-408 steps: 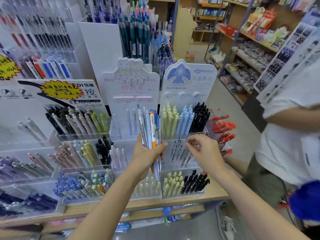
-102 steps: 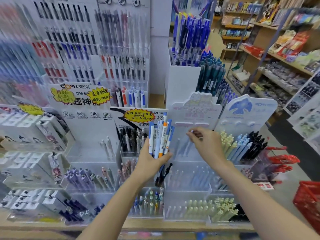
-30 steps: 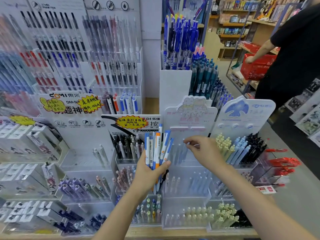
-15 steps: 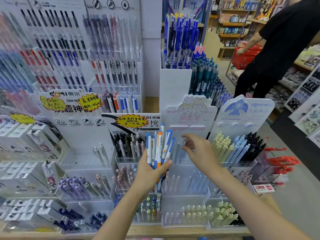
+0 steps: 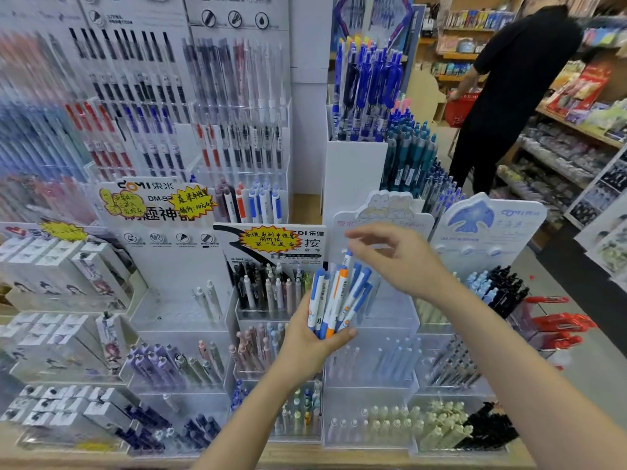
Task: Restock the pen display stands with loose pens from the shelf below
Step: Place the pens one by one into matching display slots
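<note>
Broadly, the tiered clear acrylic pen display stands (image 5: pixel 369 378) fill the lower and middle of the frame, standing on a wooden worktop (image 5: pixel 305 457) along the bottom edge. Many compartments already hold rows of pens, but the top tier of the centre stand, just right of the middle, looks nearly bare, and the tier at centre left holds only a few pale pens. So the restocking seems partway through, with a handful still to place and several gaps left. A person in black clothes (image 5: pixel 509 86) stands at upper right beside a red basket.

The left hand (image 5: pixel 314 347), low in the centre, grips a fanned bundle of white-barrelled click pens with blue caps and one orange one (image 5: pixel 336 300), its fingers and thumb clamped round the lower barrels. The bundle stands roughly upright, tips down in the palm, in front of the centre stand.

The right hand (image 5: pixel 403 262) hovers just above the bundle, right of centre. Its fingers are loosely curled and spread, blurred; whether they touch the topmost pen I cannot tell, though nothing appears held.
</note>
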`<action>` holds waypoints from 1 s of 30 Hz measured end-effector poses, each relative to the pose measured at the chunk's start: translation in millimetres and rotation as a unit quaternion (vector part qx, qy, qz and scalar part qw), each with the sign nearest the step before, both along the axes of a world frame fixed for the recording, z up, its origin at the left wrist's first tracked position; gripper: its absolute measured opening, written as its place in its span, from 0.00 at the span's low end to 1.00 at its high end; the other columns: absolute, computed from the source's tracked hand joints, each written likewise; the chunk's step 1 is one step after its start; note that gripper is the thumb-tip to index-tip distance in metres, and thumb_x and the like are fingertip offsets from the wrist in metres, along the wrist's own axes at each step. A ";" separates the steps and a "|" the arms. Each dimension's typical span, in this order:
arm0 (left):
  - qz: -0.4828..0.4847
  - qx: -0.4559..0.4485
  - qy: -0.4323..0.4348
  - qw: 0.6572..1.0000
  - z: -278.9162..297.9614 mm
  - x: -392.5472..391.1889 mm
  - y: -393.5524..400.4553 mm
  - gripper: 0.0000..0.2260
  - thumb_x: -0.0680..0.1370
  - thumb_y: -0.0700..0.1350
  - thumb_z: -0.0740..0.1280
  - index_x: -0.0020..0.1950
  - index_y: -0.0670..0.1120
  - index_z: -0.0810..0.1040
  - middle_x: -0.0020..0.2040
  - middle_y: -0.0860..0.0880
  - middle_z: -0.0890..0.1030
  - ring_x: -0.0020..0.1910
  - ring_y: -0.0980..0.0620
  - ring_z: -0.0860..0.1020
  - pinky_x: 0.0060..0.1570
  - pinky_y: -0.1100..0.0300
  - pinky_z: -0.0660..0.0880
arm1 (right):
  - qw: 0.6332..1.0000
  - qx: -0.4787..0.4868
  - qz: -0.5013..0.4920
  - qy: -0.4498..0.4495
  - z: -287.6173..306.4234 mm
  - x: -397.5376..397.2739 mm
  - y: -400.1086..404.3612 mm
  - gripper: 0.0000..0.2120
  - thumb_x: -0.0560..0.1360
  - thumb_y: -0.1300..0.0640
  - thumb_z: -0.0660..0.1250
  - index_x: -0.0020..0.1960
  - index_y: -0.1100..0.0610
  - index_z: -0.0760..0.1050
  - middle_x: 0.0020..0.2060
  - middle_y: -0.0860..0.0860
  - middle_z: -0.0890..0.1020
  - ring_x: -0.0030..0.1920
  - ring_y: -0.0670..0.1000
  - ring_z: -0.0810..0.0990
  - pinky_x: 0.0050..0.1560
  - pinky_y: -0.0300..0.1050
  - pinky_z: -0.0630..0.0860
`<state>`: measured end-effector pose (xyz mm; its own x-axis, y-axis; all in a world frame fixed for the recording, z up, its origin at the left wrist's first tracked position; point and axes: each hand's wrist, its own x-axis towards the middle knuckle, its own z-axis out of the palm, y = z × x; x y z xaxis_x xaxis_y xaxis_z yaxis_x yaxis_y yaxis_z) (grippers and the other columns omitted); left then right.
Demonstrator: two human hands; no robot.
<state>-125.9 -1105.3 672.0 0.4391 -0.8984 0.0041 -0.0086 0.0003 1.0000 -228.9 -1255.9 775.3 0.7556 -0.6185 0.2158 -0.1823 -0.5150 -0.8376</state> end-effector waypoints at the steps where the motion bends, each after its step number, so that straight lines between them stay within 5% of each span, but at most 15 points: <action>1: -0.010 -0.002 -0.005 1.000 0.5 -1.9 -0.7 0.28 0.76 0.33 0.72 0.70 0.53 0.67 0.55 0.55 0.81 0.48 0.62 0.83 0.46 0.68 0.78 | 0.998 -0.010 0.036 0.056 4.5 3.9 0.5 0.12 0.76 0.49 0.70 0.58 0.50 0.81 0.50 0.41 0.83 0.51 0.39 0.81 0.53 0.34 0.77; 6: -0.042 -0.009 -0.031 0.999 -0.4 -3.8 -0.3 0.31 0.76 0.35 0.72 0.68 0.62 0.65 0.60 0.65 0.78 0.58 0.63 0.80 0.53 0.69 0.77 | 0.958 -0.147 0.081 0.233 7.7 12.8 -2.4 0.06 0.73 0.46 0.71 0.45 0.46 0.84 0.30 0.40 0.79 0.30 0.42 0.73 0.35 0.39 0.71; 10: -0.046 0.003 -0.025 0.999 -6.0 -2.2 2.2 0.31 0.75 0.36 0.74 0.70 0.61 0.67 0.60 0.63 0.80 0.59 0.58 0.80 0.58 0.63 0.78 | 0.958 -0.137 0.092 0.236 14.1 16.8 1.0 0.04 0.73 0.49 0.73 0.40 0.47 0.82 0.32 0.40 0.81 0.32 0.36 0.77 0.34 0.27 0.69; 14: -0.059 0.009 -0.023 0.998 -6.4 -1.5 4.0 0.29 0.76 0.37 0.74 0.70 0.58 0.67 0.57 0.63 0.81 0.57 0.58 0.81 0.58 0.62 0.78 | 0.963 -0.101 0.085 0.236 17.8 19.0 -2.1 0.02 0.71 0.51 0.75 0.42 0.48 0.84 0.35 0.44 0.85 0.36 0.39 0.82 0.42 0.37 0.78; 19: -0.066 0.021 -0.011 0.998 -8.4 -4.3 4.8 0.28 0.76 0.36 0.74 0.68 0.59 0.68 0.56 0.65 0.82 0.57 0.59 0.82 0.58 0.62 0.79 | 0.939 -0.074 0.140 0.305 24.1 16.3 -4.3 0.06 0.72 0.56 0.75 0.48 0.49 0.83 0.36 0.42 0.85 0.34 0.36 0.80 0.44 0.36 0.77; 25: -0.064 0.039 0.010 0.997 -9.5 -5.1 1.5 0.25 0.76 0.36 0.74 0.69 0.49 0.70 0.43 0.59 0.82 0.38 0.62 0.80 0.42 0.66 0.77 | 0.970 -0.042 0.080 0.225 10.6 13.7 -3.5 0.03 0.71 0.55 0.76 0.42 0.47 0.83 0.37 0.46 0.86 0.41 0.44 0.84 0.52 0.47 0.80; 30: -0.063 0.056 0.016 0.996 -19.3 -0.8 8.8 0.22 0.75 0.40 0.75 0.66 0.52 0.72 0.42 0.52 0.81 0.37 0.57 0.79 0.44 0.58 0.80 | 0.995 0.041 -0.020 0.087 38.0 4.4 -16.1 0.05 0.75 0.62 0.72 0.50 0.58 0.82 0.41 0.54 0.85 0.43 0.52 0.85 0.49 0.47 0.83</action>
